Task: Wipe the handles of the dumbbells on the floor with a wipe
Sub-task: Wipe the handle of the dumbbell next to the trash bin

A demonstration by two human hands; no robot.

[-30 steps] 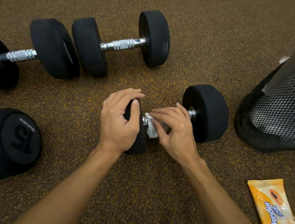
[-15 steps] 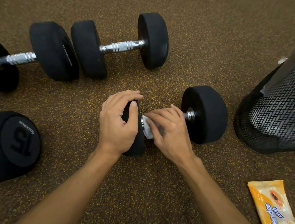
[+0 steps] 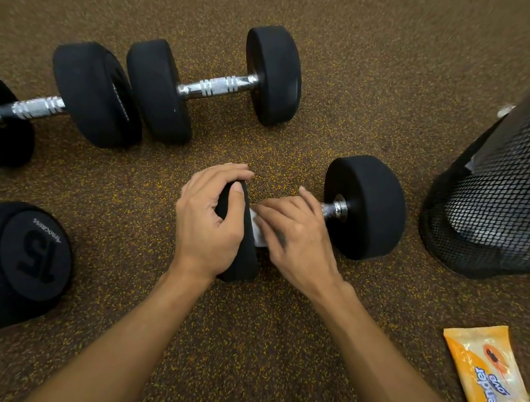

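Sliding leftward along the bar over the last second, the right hand (image 3: 298, 241) had carried the white wet wipe (image 3: 258, 231) up against the head held by the left hand (image 3: 207, 224), baring more chrome handle (image 3: 334, 208) at the far end. The black round-headed dumbbell (image 3: 366, 206) being cleaned lay on the brown speckled rubber floor (image 3: 374, 64), just ahead of both wrists, its long axis running from lower left to upper right. The left hand's fingers were curled over the top of the near head, thumb laid across its inner face, steadying it. The right hand's fingers lay close together, bent over the wipe and pressing it onto the handle; the thumb was hidden beneath, and motion blur softened the fingertips. Any return stroke would probably run up and to the right along that axis, toward the bare chrome beside the right head, with the right hand plainly the nearer. Two more black dumbbells with ribbed chrome handles (image 3: 216, 86) (image 3: 34, 109) lay well apart at the upper left, closer to the left hand. A fourth black dumbbell (image 3: 33, 256) stood on end at the left, its face embossed "15", upside down to the camera; the small brand word beside it could not be read surely. An orange plastic wipes packet (image 3: 494, 386) at lower right read "Tender Love". A black mesh bin (image 3: 497, 202) stood at the right.
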